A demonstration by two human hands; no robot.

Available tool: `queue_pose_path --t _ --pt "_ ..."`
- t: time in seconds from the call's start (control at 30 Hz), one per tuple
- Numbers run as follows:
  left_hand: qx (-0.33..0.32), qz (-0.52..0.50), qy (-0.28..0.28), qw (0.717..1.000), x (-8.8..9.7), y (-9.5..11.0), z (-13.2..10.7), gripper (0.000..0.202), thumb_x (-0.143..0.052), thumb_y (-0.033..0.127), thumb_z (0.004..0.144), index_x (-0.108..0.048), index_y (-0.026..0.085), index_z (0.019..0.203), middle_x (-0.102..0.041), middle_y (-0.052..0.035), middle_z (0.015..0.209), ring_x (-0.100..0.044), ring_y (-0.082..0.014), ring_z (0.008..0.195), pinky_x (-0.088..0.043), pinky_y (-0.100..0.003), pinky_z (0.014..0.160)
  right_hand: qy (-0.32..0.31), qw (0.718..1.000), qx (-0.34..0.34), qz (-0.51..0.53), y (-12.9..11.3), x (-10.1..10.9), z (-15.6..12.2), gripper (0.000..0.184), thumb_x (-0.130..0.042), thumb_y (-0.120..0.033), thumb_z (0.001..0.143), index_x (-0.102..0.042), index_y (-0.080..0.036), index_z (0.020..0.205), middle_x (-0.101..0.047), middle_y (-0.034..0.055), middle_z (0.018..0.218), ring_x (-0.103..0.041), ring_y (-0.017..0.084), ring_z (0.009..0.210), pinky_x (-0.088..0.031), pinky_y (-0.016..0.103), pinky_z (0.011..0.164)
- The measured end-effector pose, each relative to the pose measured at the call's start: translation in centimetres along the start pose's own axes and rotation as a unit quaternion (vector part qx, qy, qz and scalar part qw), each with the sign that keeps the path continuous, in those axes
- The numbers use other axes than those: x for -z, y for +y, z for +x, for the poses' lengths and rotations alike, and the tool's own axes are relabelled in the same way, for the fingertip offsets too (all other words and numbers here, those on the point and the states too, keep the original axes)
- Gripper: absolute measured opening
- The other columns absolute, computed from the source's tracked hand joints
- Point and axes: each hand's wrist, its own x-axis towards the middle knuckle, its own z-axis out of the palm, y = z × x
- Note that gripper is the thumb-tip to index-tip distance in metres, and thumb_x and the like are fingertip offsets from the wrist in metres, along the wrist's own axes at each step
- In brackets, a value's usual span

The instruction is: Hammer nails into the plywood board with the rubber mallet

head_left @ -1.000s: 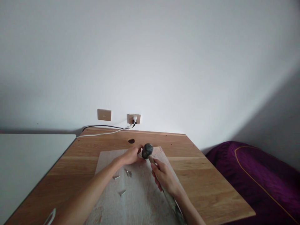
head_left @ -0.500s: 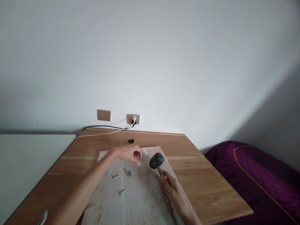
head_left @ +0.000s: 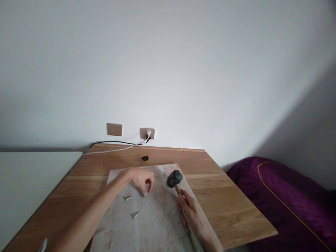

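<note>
My right hand (head_left: 192,214) is wrapped round the wooden handle of a hammer (head_left: 175,179), whose dark head hovers just over the far right part of a pale worn board (head_left: 157,224). My left hand (head_left: 141,177) reaches down to the board with fingers curled and pinching at a nail (head_left: 143,193) lying under its fingertips. Two more loose nails, a far nail (head_left: 128,198) and a near nail (head_left: 135,215), lie on the board to the left.
The board lies on a wooden desk (head_left: 231,213) with a cable hole (head_left: 145,158). White and black cables (head_left: 115,147) run to a wall socket (head_left: 147,133). A white table (head_left: 26,182) adjoins on the left, a purple cushion (head_left: 283,210) on the right.
My left hand left the far edge of the board and dropped back to the loose nails. The hammer swung away from that spot to the right and nearer me.
</note>
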Motion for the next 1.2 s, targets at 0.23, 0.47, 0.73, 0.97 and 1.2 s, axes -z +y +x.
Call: queue_pose_path --t 0.23,0.47,0.73,0.97,1.2 --pt "0.008 -0.026 0.004 1.000 -0.1 -1.3 -0.4 0.016 -0.087 0.017 0.057 -0.077 0.023 0.068 -0.059 0.0002 0.074 -0.052 -0.0145 0.068 -0.038 -0.025 0.061 -0.003 1.000 0.001 -0.002 0.0 -0.1 0.2 0.072 -0.046 -0.092 0.079 -0.051 -0.021 0.090 -0.045 -0.0038 0.059 -0.036 0.008 0.034 -0.031 0.023 0.030" --pt "0.019 -0.018 0.009 1.000 -0.7 -1.7 0.0 0.007 -0.083 0.023 0.066 -0.077 0.022 0.068 -0.062 0.0003 0.068 -0.053 -0.0142 0.066 -0.037 -0.024 0.061 0.002 1.000 -0.011 0.011 -0.1 0.0 -0.1 0.080 -0.048 -0.090 0.080 -0.055 -0.017 0.113 -0.046 -0.0041 0.058 -0.037 0.010 0.035 -0.033 0.024 0.030" --pt "0.058 -0.016 0.076 0.995 -0.3 -1.6 0.1 0.007 -0.074 0.016 0.069 -0.077 0.017 0.075 -0.062 0.0002 0.076 -0.053 -0.0115 0.067 -0.038 -0.022 0.061 0.004 1.000 -0.012 0.006 0.3 0.0 0.1 0.079 -0.047 -0.091 0.079 -0.053 -0.017 0.106 -0.045 -0.0057 0.057 -0.037 0.008 0.034 -0.032 0.022 0.030" --pt "0.024 0.001 0.252 0.967 0.6 -1.7 -0.2 0.012 -0.069 0.027 0.081 -0.075 0.016 0.082 -0.063 -0.0047 0.095 -0.060 -0.0152 0.085 -0.043 -0.025 0.078 0.006 1.000 -0.003 0.012 0.4 -0.2 0.3 0.078 -0.046 -0.094 0.077 -0.050 -0.019 0.098 -0.044 -0.0067 0.052 -0.034 0.008 0.032 -0.029 0.021 0.029" --pt "0.065 -0.034 0.254 0.964 -0.4 -2.9 0.2 0.011 -0.066 0.020 0.084 -0.072 0.017 0.093 -0.073 -0.0019 0.083 -0.066 -0.0149 0.077 -0.043 -0.022 0.070 0.005 1.000 -0.009 0.016 -0.3 0.0 -0.1 0.072 -0.051 -0.090 0.078 -0.052 -0.020 0.090 -0.046 -0.0051 0.057 -0.037 0.008 0.034 -0.031 0.021 0.030"
